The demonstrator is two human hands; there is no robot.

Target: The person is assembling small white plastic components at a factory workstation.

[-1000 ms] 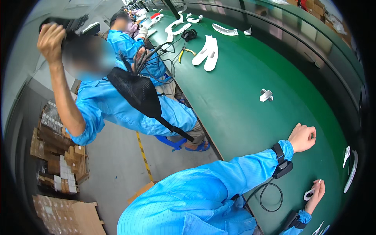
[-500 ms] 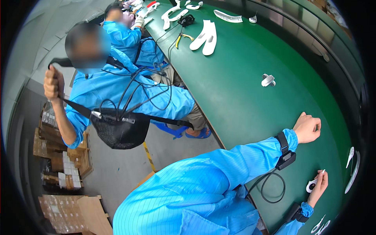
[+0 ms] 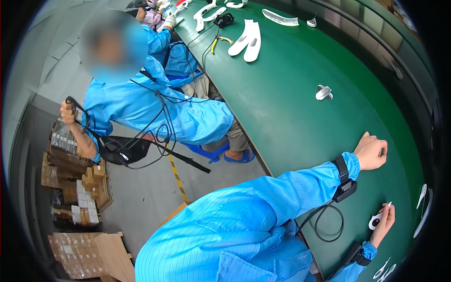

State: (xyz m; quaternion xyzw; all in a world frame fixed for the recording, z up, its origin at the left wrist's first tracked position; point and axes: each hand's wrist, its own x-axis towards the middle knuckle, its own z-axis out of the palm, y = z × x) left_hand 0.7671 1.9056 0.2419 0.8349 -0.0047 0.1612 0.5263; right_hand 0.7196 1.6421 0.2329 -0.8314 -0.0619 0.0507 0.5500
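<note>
My left hand (image 3: 371,151) rests on the green tabletop with its fingers loosely curled, and nothing shows between them. Lower down, my right hand (image 3: 385,224) pinches a small white plastic part with a round dark opening (image 3: 374,222); my fingers cover some of it. A white piece with crossed lobes (image 3: 323,92) lies on the table beyond my left hand. Both my wrists wear black straps with dark boxes, and a black cable (image 3: 318,229) loops beside my left forearm.
On the green table (image 3: 282,103) lie two long white shells (image 3: 252,42), yellow-handled pliers (image 3: 214,46) and other white parts. At the left a seated co-worker in blue (image 3: 159,108) holds a black pouch (image 3: 124,149) with trailing cables. Cardboard boxes (image 3: 77,254) stand on the floor.
The co-worker's raised hand and the black pouch have come down, and the pouch has swung leftward and turned. My hands stay nearly in place; the view shifts slightly.
</note>
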